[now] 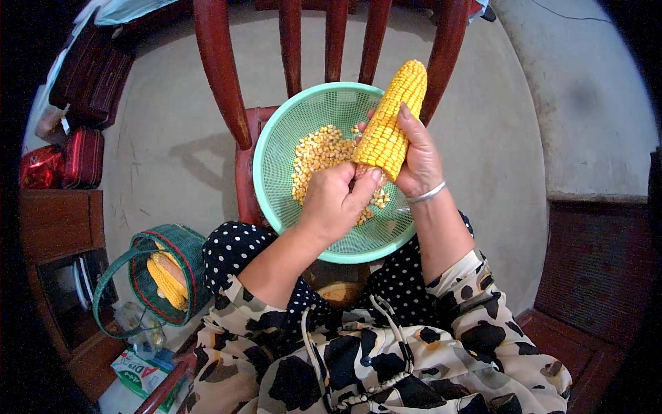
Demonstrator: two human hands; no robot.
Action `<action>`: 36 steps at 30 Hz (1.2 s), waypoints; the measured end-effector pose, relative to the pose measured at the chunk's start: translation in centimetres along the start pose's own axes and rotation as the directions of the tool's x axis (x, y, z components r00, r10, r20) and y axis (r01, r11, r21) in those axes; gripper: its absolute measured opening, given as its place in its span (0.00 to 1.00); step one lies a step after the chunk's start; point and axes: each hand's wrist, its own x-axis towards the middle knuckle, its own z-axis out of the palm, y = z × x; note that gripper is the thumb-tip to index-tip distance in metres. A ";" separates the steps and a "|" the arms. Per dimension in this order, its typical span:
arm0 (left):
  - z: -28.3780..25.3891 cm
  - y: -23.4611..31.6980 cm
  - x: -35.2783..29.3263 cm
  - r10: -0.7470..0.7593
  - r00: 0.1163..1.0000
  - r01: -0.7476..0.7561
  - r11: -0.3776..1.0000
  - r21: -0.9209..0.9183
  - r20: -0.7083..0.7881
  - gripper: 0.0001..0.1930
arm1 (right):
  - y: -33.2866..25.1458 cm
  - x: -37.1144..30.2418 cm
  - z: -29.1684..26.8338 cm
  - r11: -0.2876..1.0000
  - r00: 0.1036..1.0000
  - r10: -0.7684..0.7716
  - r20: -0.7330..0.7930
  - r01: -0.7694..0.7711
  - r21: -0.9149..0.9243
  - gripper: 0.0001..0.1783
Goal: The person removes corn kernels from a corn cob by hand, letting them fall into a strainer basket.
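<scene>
A yellow ear of corn [392,119] slants up and to the right above a green plastic colander. My right hand [419,153] is wrapped round its middle, thumb lying along the kernels. At the lower end, where the cob is bare of kernels, my left hand [339,200] grips with thumb and bent fingers. Loose corn kernels [318,153] lie in the colander [266,178], mostly on its left side, with some below my hands. The fingers behind the ear are partly hidden.
The colander rests on a red wooden chair [247,181] with a slatted back. To the left, a green woven basket [194,250] holds several ears of corn [167,281]. Nearby are a plastic bag [141,323], a green-and-white box [138,372] and a wooden cabinet [62,217].
</scene>
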 end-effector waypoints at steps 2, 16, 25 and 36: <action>0.2 0.4 -0.1 0.057 0.996 -0.044 0.985 0.167 -0.069 0.19 | -0.2 0.1 -0.2 1.000 1.000 0.010 -0.014 -0.010 -0.007 0.18; -0.9 0.7 0.3 -0.046 0.993 0.037 0.996 -0.077 -0.111 0.13 | -0.3 0.1 -0.6 0.986 0.999 0.030 0.024 -0.034 0.160 0.20; -0.2 1.4 0.2 -0.230 0.973 0.197 0.844 -0.500 -0.005 0.14 | -0.5 -0.1 -0.6 0.985 0.998 -0.011 0.064 0.000 0.174 0.20; 0.1 0.8 0.0 -0.265 0.946 0.317 0.876 -0.364 0.187 0.18 | 0.2 -0.2 -0.2 0.994 0.996 -0.010 0.090 0.000 0.111 0.21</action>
